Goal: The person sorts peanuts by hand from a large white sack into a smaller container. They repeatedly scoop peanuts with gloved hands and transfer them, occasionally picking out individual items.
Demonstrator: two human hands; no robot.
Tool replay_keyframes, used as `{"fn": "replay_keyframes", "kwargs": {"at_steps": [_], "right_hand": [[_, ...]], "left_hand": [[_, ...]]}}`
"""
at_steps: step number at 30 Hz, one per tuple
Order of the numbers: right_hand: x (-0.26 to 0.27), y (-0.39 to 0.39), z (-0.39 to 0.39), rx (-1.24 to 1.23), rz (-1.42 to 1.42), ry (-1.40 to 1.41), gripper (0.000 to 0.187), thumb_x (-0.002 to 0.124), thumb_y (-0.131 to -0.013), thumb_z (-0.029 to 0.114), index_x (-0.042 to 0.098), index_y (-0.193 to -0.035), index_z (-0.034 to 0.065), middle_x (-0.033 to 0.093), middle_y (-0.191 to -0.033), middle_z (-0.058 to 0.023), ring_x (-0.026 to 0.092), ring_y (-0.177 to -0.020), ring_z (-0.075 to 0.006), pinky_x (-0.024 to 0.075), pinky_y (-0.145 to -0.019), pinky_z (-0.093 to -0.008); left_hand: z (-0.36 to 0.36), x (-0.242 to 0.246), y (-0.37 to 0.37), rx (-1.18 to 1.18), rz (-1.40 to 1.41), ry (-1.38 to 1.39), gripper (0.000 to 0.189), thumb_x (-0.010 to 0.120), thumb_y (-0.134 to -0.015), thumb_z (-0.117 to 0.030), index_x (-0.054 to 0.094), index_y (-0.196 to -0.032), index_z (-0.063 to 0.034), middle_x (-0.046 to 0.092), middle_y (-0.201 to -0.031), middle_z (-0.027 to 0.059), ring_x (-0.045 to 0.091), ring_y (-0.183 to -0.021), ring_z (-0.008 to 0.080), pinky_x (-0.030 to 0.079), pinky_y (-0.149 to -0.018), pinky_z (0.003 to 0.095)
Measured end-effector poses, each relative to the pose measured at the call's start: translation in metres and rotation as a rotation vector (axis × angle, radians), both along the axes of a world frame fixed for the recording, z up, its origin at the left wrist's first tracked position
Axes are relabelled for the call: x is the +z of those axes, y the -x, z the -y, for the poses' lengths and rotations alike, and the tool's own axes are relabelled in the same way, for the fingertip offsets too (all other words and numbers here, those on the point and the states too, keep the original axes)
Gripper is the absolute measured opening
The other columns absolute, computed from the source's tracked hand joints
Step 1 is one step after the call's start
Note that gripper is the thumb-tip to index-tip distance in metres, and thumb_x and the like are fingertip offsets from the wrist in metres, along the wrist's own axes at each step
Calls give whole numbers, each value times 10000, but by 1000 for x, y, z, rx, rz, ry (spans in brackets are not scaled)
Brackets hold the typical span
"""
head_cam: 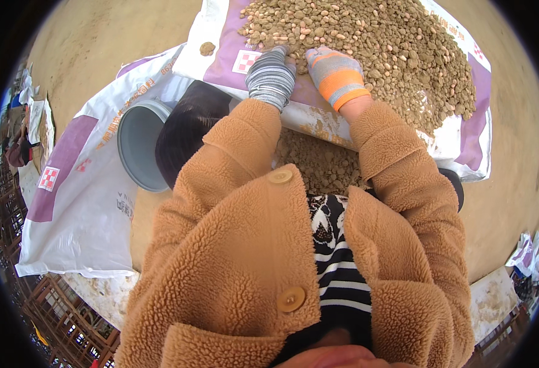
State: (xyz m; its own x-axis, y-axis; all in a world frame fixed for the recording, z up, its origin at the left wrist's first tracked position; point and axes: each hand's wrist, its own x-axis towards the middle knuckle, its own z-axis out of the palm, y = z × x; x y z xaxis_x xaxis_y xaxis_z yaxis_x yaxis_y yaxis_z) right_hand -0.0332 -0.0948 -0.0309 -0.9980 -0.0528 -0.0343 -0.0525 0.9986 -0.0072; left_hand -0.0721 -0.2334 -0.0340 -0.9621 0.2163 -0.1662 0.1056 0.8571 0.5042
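Before me lies a pile of dirt clods mixed with pinkish peanut kernels (pixel 370 50), spread on a white and purple woven feed sack (pixel 225 50). My left hand (pixel 271 78), in a grey striped knit glove, rests at the pile's near edge with its fingers curled. Beside it, a short gap away, my right hand (pixel 336 76) wears an orange and grey glove and touches the same edge. Both sets of fingertips point away from me and are partly hidden, so whether they pinch anything is unclear. One loose clod (pixel 207 48) sits apart on the sack's left side.
A grey bucket (pixel 143 147) lies tipped by my left leg, near another printed feed sack (pixel 81 184). More clods (pixel 320 161) lie below the sack's front edge, between my legs. Rusty metal racks (pixel 62 313) stand at lower left. Another person (pixel 19 152) is at far left.
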Motion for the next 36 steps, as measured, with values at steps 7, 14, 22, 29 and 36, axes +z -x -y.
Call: {"fn": "replay_keyframes", "kwargs": {"at_steps": [7,14,22,29,36], "right_hand": [[-4,-8,-6,27,-40,29,140,536,-896,204,626,-951,112,658,-922,-99,663,-885,-290,540,-717,-408],[16,-13,-52,-456,112,2191,133,637,-876,133,632,-983,54,606,-820,0,547,-646,-92,458,-534,-228],[9,21,-2,-187,145,723,274,651,-859,271,684,-1033,62,682,-1054,-125,670,-909,-263,531,-798,-375],[7,21,12,-111,147,511,231,596,-893,238,653,-1037,65,670,-1012,-104,634,-930,-247,517,-794,-370],[9,-20,-56,-376,273,2653,225,628,-901,195,622,-1005,-6,612,-833,-78,564,-699,-156,450,-543,-233]], "left_hand": [[-4,11,-1,-161,16,225,291,580,-893,-302,644,-1114,-123,692,-981,146,661,-934,319,508,-841,447],[0,12,7,-184,116,212,266,565,-897,-285,642,-1089,-117,689,-1004,152,656,-965,328,498,-870,447],[0,20,0,-110,76,153,278,591,-875,-257,654,-1077,-78,689,-994,178,660,-943,333,505,-853,427],[20,12,23,734,462,-1270,254,529,-891,-222,568,-1015,-3,449,-687,28,431,-580,171,383,-521,321],[12,-1,19,665,719,-1790,170,527,-888,-202,537,-837,-39,505,-693,68,486,-610,186,437,-537,297]]}}
